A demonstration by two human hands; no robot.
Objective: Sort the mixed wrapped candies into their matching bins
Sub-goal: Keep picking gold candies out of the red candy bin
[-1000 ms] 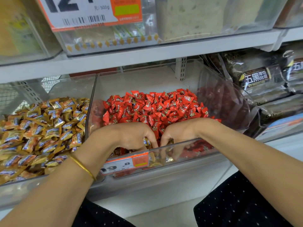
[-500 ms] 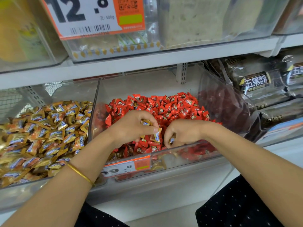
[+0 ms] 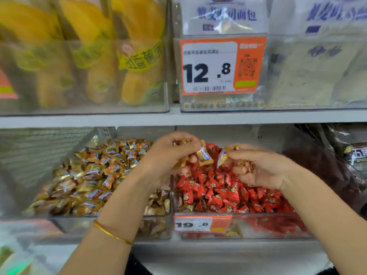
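Note:
Two clear bins sit side by side on the lower shelf. The left bin (image 3: 59, 223) holds gold-wrapped candies (image 3: 93, 175); the right bin (image 3: 278, 229) holds red-wrapped candies (image 3: 228, 193), with a few gold ones at its front left corner. My left hand (image 3: 168, 157) is raised above the divider between the bins and grips several gold candies (image 3: 204, 155). My right hand (image 3: 256, 165) hovers over the red pile and pinches a gold candy (image 3: 222, 157), with more in its curled fingers.
An upper shelf (image 3: 198, 118) holds clear boxes with yellow banana-shaped packs (image 3: 139, 62) and white bread packs (image 3: 309, 72), plus a 12.8 price tag (image 3: 220, 65). A 19.8 tag (image 3: 200, 224) is on the red bin's front. Dark snack bags (image 3: 349, 153) lie at the right.
Both hands have lifted out of the front of the red bin with gold candies in them, and the left hand has shifted toward the gold bin. The camera has tilted upward.

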